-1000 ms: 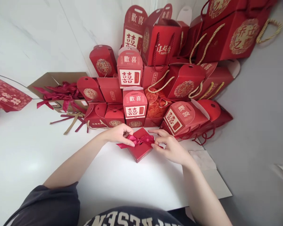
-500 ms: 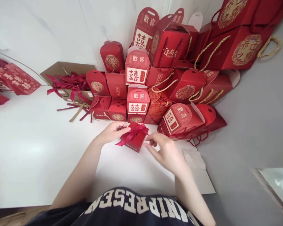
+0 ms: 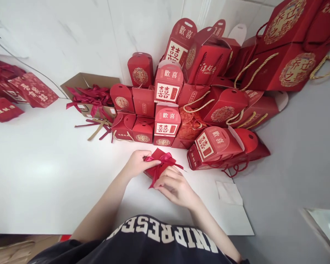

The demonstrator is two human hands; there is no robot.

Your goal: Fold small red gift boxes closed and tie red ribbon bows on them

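A small red gift box (image 3: pixel 158 151) lies on the white table in front of me, a dark pink ribbon bow (image 3: pixel 166 158) across its top. My left hand (image 3: pixel 139 163) is closed at the box's left side, thumb and fingers pinching a loop of the bow. Over the box's near right corner, my right hand (image 3: pixel 177 187) pinches a ribbon tail that hangs toward me. Part of the box is hidden behind my right hand and the ribbon.
Stacked red gift boxes (image 3: pixel 167 88) with rope handles stand along the wall. Left of them, a cardboard box (image 3: pixel 110 80) holds dark pink ribbon bows, with loose ribbon strips (image 3: pixel 97 130) before it. More red boxes (image 3: pixel 33 90) sit far left. White paper (image 3: pixel 229 193) lies near the right edge.
My right hand has moved left across the box and taken a ribbon tail. My left hand now grips the bow's loop. The view has shifted slightly to the left.
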